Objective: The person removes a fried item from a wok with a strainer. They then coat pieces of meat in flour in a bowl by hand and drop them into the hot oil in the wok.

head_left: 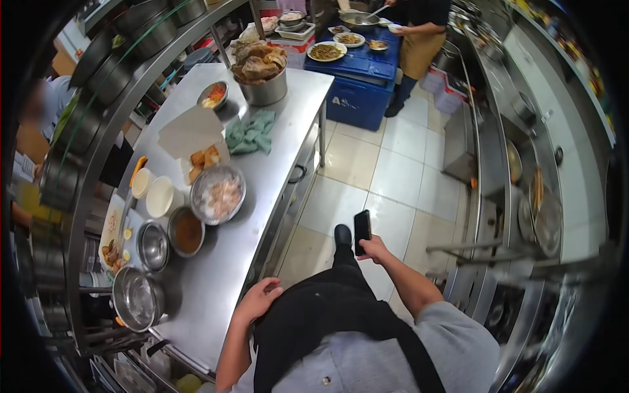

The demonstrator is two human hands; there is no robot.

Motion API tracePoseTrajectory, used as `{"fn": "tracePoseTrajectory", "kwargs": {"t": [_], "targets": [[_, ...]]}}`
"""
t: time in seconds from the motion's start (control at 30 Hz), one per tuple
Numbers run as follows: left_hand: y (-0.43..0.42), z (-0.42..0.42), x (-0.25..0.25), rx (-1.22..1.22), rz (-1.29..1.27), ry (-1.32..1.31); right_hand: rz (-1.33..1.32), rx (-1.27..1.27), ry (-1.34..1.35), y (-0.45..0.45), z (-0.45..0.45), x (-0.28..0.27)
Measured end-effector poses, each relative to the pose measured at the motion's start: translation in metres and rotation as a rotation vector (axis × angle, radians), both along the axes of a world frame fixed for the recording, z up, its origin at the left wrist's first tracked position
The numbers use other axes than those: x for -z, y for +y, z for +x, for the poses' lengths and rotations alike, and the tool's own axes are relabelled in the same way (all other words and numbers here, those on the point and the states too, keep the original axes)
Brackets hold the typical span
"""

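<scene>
My right hand grips a black smartphone, its dark face turned up, over the tiled floor. My left hand hangs at the side of my black apron, fingers loosely bent and apart, with nothing seen in it. It is close to the edge of the steel table. On that table stand a steel bowl of pale pinkish food, a bowl of brown liquid, white tubs, an open takeaway box with fried pieces, and a green cloth.
A pot heaped with brown wrinkled food stands at the table's far end. Beyond it, plates of food rest on a blue cooler, beside another person. Steel counters line the right. Tiled floor lies between.
</scene>
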State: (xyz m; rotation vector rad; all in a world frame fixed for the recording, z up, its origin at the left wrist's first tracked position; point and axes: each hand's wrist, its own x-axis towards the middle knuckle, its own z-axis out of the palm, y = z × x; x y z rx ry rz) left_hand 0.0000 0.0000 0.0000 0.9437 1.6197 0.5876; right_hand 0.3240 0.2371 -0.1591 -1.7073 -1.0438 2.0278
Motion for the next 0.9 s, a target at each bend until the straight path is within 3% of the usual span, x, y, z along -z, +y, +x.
{"fn": "tracePoseTrajectory", "kwargs": {"t": [0.07, 0.1, 0.2, 0.37, 0.5, 0.57, 0.6, 0.7, 0.77, 0.83, 0.87, 0.9], "targets": [[-0.013, 0.014, 0.004, -0.179, 0.034, -0.04, 0.135, -0.149, -0.085, 0.038, -0.015, 0.011], [0.05, 0.008, -0.02, -0.205, -0.134, 0.001, 0.017, -0.21, -0.063, 0.085, -0.044, 0.048], [0.152, 0.021, -0.027, -0.284, -0.093, 0.088, 0.164, -0.434, -0.121, 0.25, -0.093, 0.053], [0.209, 0.033, -0.037, -0.326, -0.112, 0.3, 0.171, -0.579, -0.112, 0.374, -0.197, 0.078], [0.203, 0.054, -0.031, -0.401, -0.281, 0.33, 0.094, -0.71, -0.059, 0.421, -0.254, 0.102], [0.199, 0.067, -0.027, -0.432, -0.367, 0.286, 0.098, -0.742, -0.065, 0.429, -0.277, 0.143], [0.196, 0.073, -0.023, -0.462, -0.379, 0.252, 0.26, -0.844, -0.018, 0.432, -0.29, 0.185], [0.195, 0.089, -0.008, -0.511, -0.379, 0.18, 0.368, -1.14, -0.172, 0.451, -0.297, 0.164], [0.193, 0.093, 0.003, -0.528, -0.374, 0.146, 0.761, -1.215, -0.23, 0.449, -0.305, 0.17], [0.198, 0.095, 0.009, -0.543, -0.391, 0.096, 0.871, -1.192, -0.221, 0.446, -0.307, 0.185], [0.201, 0.095, 0.008, -0.54, -0.392, 0.096, 0.897, -0.936, -0.073, 0.442, -0.306, 0.186], [0.212, 0.093, 0.003, -0.501, -0.404, 0.118, 0.832, -0.85, -0.02, 0.439, -0.3, 0.185]]}}
